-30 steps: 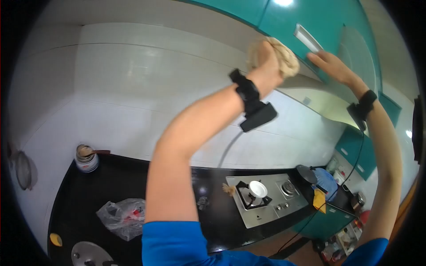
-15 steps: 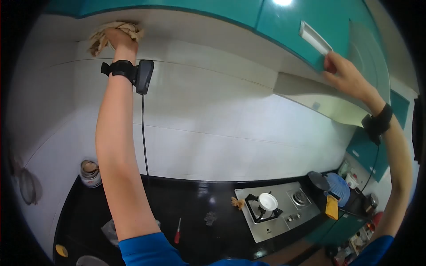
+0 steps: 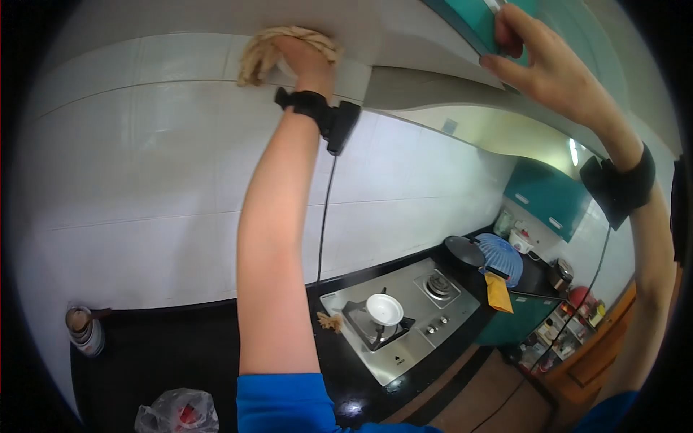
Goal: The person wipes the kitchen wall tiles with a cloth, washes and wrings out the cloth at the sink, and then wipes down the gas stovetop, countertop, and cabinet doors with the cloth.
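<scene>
My left hand [image 3: 307,61] reaches up and presses a beige cloth [image 3: 254,59] against the underside of the wall cabinet [image 3: 195,18]. The fingers are mostly hidden by the bunched cloth. High on the right, my right hand [image 3: 552,68] has its fingers curled at the white handle [image 3: 494,5] of a teal cabinet door [image 3: 462,22], with the thumb near the door's lower edge. A black strapped device sits on each wrist, and a cable hangs from each one.
Below, a gas stove [image 3: 386,372] carries a white bowl [image 3: 385,309]. A blue basket [image 3: 499,254], a dark pan [image 3: 464,252] and a yellow cloth [image 3: 498,293] are to its right. A plastic bag [image 3: 177,413] and stacked cans [image 3: 86,334] stand on the black counter [image 3: 144,361]. A range hood [image 3: 462,119] juts out.
My view has swung right. My left hand has moved right along the cabinet underside with the cloth. My right hand stays at the cabinet handle.
</scene>
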Tool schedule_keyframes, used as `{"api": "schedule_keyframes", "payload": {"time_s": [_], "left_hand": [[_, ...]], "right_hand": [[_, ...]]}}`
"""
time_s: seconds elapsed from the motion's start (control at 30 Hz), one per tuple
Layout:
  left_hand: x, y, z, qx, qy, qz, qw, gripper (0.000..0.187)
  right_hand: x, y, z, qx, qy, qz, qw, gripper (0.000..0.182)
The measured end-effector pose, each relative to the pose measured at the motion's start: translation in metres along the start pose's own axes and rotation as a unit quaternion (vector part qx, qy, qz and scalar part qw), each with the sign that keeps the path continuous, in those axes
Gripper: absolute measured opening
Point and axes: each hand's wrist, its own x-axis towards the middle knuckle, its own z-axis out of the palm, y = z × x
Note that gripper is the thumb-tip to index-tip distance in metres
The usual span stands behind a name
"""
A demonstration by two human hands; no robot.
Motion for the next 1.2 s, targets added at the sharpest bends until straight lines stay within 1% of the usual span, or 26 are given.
{"api": "schedule_keyframes", "payload": {"time_s": [0.03, 0.07, 0.13, 0.2, 0.27, 0.3, 0.33, 0.37, 0.4, 0.43, 0.47, 0.5, 0.57, 0.67, 0.73, 0.77, 0.83, 0.87, 0.9, 0.97, 1.03, 1.07, 1.1, 1.13, 1.17, 1.2], "left_hand": [[-0.023, -0.014, 0.012, 0.013, 0.035, -0.026, 0.999, 0.037], [-0.038, -0.026, 0.020, 0.027, 0.070, -0.053, 0.996, 0.037], [-0.044, -0.063, 0.010, 0.030, 0.053, -0.084, 0.995, 0.038], [-0.045, -0.100, -0.004, 0.053, 0.021, -0.139, 0.989, 0.037], [-0.045, -0.139, -0.013, 0.048, 0.012, -0.119, 0.992, 0.037], [-0.047, -0.152, -0.015, 0.050, 0.004, -0.091, 0.995, 0.038], [-0.060, -0.144, -0.005, 0.045, 0.007, -0.096, 0.994, 0.038], [-0.072, -0.132, 0.003, 0.041, -0.004, -0.151, 0.988, 0.036], [-0.080, -0.121, 0.009, 0.039, -0.015, -0.202, 0.979, 0.034], [-0.084, -0.122, 0.008, 0.043, -0.010, -0.199, 0.979, 0.034], [-0.090, -0.128, 0.013, 0.023, -0.002, -0.198, 0.980, 0.035], [-0.098, -0.134, 0.021, 0.002, 0.006, -0.197, 0.980, 0.035], [-0.125, -0.137, 0.031, -0.016, -0.048, -0.174, 0.984, 0.034], [-0.174, -0.116, 0.060, 0.011, -0.002, -0.139, 0.990, 0.033], [-0.190, -0.102, 0.064, 0.056, -0.077, -0.236, 0.967, 0.029], [-0.199, -0.096, 0.065, 0.059, -0.074, -0.234, 0.968, 0.029], [-0.217, -0.086, 0.068, 0.111, -0.093, -0.192, 0.971, 0.026], [-0.220, -0.086, 0.067, 0.243, -0.101, -0.092, 0.960, 0.027], [-0.217, -0.089, 0.065, 0.240, -0.105, -0.088, 0.961, 0.027], [-0.211, -0.097, 0.059, 0.349, -0.142, -0.011, 0.926, 0.026], [-0.210, -0.113, 0.053, 0.330, -0.158, 0.002, 0.931, 0.017], [-0.211, -0.125, 0.042, 0.482, -0.189, 0.162, 0.840, 0.023], [-0.213, -0.133, 0.031, 0.606, -0.211, 0.312, 0.701, 0.030], [-0.214, -0.144, 0.020, 0.694, -0.221, 0.443, 0.522, 0.038], [-0.208, -0.151, 0.005, 0.696, -0.225, 0.439, 0.521, 0.038], [-0.198, -0.143, -0.006, 0.615, -0.292, 0.241, 0.692, 0.044]], "right_hand": [[-0.003, -0.013, -0.004, 0.023, -0.036, 0.084, 0.996, 0.032], [-0.008, -0.019, -0.003, 0.016, -0.039, 0.090, 0.995, 0.032], [-0.016, -0.024, -0.002, -0.020, 0.014, 0.033, 0.999, 0.027], [-0.018, -0.020, -0.001, -0.026, 0.016, 0.027, 0.999, 0.027], [-0.013, -0.017, -0.001, -0.028, 0.014, 0.020, 0.999, 0.027], [-0.007, -0.014, -0.002, -0.008, -0.011, 0.059, 0.998, 0.028], [-0.005, -0.013, -0.003, 0.014, -0.037, 0.098, 0.994, 0.028], [-0.009, -0.011, 0.000, 0.012, -0.041, 0.101, 0.994, 0.028], [-0.015, -0.010, 0.006, -0.004, 0.003, 0.052, 0.999, 0.028], [-0.018, -0.011, 0.010, -0.015, 0.048, 0.000, 0.999, 0.028], [-0.015, -0.007, 0.011, -0.008, 0.048, -0.004, 0.999, 0.028], [-0.008, 0.002, 0.010, 0.018, 0.028, 0.019, 0.999, 0.028], [-0.004, 0.005, 0.007, 0.052, 0.006, 0.035, 0.998, 0.028], [-0.003, 0.000, 0.006, 0.042, 0.005, 0.046, 0.998, 0.025], [-0.004, 0.004, 0.006, 0.086, -0.019, 0.084, 0.993, 0.035], [-0.006, 0.018, 0.010, 0.089, -0.021, 0.081, 0.992, 0.035], [-0.015, 0.057, 0.031, 0.160, 0.089, -0.077, 0.980, 0.026], [-0.025, 0.067, 0.036, 0.157, 0.092, -0.079, 0.980, 0.026], [-0.040, 0.074, 0.039, 0.157, 0.091, -0.044, 0.982, 0.026], [-0.063, 0.071, 0.038, 0.153, 0.091, -0.009, 0.984, 0.026], [-0.077, 0.060, 0.045, 0.177, 0.012, 0.088, 0.980, 0.024], [-0.079, 0.057, 0.053, 0.181, 0.013, 0.089, 0.979, 0.024], [-0.081, 0.055, 0.063, 0.158, 0.015, 0.059, 0.986, 0.024], [-0.081, 0.056, 0.075, 0.134, 0.015, 0.028, 0.990, 0.023], [-0.079, 0.061, 0.089, 0.138, 0.012, 0.032, 0.990, 0.023], [-0.077, 0.068, 0.104, 0.087, 0.044, -0.036, 0.995, 0.025]]}}
